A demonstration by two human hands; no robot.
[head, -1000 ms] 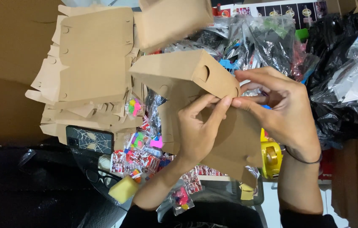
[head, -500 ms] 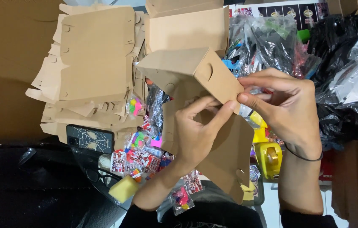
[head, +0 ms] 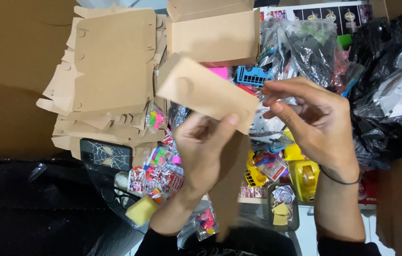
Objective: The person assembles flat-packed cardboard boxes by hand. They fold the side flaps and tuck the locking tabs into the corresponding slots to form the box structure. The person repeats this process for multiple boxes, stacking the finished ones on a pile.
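The left hand (head: 205, 147) gripped a folded cardboard box (head: 205, 92), which sat at twelve o'clock from it. The right hand (head: 312, 125), at three o'clock of the box, hovered apart, fingers loosely curled, holding nothing.

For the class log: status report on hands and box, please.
Left hand grips the box. Right hand open, off the box. Toy bags crowd underneath; flat blanks stacked left.
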